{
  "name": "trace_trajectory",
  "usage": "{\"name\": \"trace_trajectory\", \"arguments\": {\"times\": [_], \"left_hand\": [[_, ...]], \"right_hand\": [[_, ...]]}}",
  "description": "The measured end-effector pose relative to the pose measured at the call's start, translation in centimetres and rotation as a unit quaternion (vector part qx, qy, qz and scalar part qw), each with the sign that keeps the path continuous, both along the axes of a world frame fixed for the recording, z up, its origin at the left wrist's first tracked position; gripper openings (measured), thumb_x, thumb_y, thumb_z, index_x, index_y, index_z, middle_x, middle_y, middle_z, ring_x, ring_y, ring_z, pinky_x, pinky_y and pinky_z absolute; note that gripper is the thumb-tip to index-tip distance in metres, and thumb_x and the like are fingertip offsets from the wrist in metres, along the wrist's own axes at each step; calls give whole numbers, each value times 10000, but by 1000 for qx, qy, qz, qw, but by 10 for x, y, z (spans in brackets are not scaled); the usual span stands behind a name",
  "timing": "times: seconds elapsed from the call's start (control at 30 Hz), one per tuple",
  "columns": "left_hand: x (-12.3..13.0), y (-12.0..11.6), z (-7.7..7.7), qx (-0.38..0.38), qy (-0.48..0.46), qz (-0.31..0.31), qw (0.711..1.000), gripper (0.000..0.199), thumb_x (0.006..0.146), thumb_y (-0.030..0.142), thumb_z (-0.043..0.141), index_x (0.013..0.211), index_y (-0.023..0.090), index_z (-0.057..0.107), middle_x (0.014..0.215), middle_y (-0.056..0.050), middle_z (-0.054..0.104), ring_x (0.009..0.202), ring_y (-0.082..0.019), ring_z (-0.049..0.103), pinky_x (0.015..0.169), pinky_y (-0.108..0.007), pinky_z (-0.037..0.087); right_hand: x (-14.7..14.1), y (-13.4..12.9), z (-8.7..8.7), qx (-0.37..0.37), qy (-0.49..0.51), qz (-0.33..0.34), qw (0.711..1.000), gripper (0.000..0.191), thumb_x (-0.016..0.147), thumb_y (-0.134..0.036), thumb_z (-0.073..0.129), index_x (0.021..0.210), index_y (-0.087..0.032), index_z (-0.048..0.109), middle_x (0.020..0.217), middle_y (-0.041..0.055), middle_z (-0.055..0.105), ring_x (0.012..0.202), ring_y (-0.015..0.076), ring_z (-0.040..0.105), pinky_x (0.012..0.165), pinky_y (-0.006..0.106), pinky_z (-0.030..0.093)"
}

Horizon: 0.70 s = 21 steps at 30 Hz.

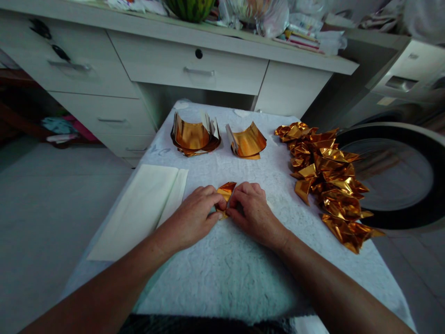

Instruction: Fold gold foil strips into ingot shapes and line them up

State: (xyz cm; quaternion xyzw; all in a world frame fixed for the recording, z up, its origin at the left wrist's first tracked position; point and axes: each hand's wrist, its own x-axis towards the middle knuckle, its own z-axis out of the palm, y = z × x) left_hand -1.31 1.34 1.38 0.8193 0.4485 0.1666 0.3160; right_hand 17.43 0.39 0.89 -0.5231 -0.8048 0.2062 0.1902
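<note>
Between two sets of curled fingertips, at the middle of the cloth-covered table (222, 278), lies a small piece of orange-gold foil (225, 193), its long axis running roughly near to far, the far corner leaning right. It sits just right of the left hand (196, 211) and just left of the right hand (253, 209), so neither is clearly nearer; both touch it. The left thumb and forefinger pinch its left edge, while the right thumb and forefinger draw together on its right edge, though the undersides of those fingertips are hidden.

Beyond, on the far side, stand two stacks of curved foil sheets, a larger left stack (193, 135) and a smaller right stack (248, 143). White paper (139, 204) lies left, partly behind the left forearm. Along the right edge spreads a pile of pointed folded foil shapes (328, 181), beside a round, open machine door (392, 174)
</note>
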Motion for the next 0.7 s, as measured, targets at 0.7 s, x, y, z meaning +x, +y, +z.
{"name": "trace_trajectory", "arguments": {"times": [0.7], "left_hand": [[0,-1,0,15,10,-6,1000,100,869,140,538,862,210,609,937,-21,569,973,-218,517,877,-390,425]], "right_hand": [[1,0,2,3,1,9,1000,68,851,-206,651,793,-192,620,969,42,556,954,211,456,852,369,353]]}}
